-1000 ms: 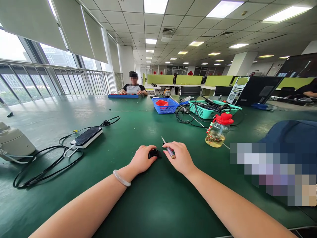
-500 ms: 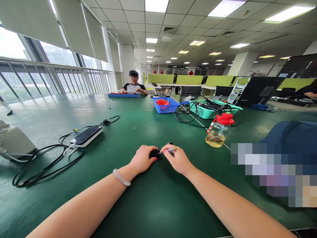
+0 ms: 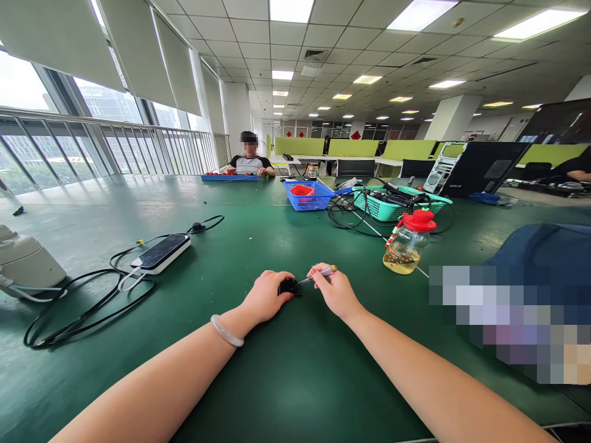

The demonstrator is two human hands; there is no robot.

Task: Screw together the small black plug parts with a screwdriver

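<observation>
My left hand [image 3: 266, 296] is closed around a small black part [image 3: 290, 287], pressed to the green table [image 3: 286, 381]; the fingers cover its left side, and its exact kind is unclear. In my right hand [image 3: 338, 292] is a slim screwdriver [image 3: 329, 271] with a light purple handle and a gold-coloured end. Its thin metal shaft slants down left, the tip at the black part's right edge; whether it touches cannot be told. A small dark bit behind the right fingers is mostly hidden.
Left lie a phone-like device [image 3: 161, 253], looped black cables [image 3: 76, 326] and a white appliance [image 3: 28, 261]. Right of my hands stands a red-lidded bottle [image 3: 406, 246]. Farther back are a blue basket [image 3: 308, 202], a green basket [image 3: 385, 211] with cables, and a seated person [image 3: 250, 161].
My right hand has drawn back slightly to the right with the screwdriver, showing more of its shaft and of the black part. My left hand has stayed put.
</observation>
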